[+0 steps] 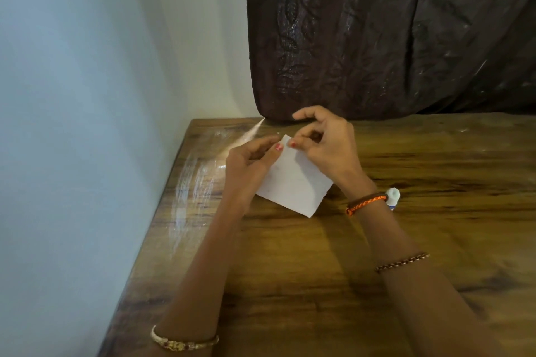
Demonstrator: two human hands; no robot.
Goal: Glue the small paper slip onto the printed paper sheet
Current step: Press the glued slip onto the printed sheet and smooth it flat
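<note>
A white paper sheet lies tilted on the wooden table, its blank side up as far as I can tell. My left hand rests on its left edge, thumb pressing near the top corner. My right hand pinches that same top corner with thumb and finger. Whether a small slip sits under the fingertips is hidden. A glue bottle with a white cap peeks out behind my right wrist.
A dark brown curtain hangs at the table's far edge. A pale wall runs along the table's left side. Glare streaks mark the table's left part.
</note>
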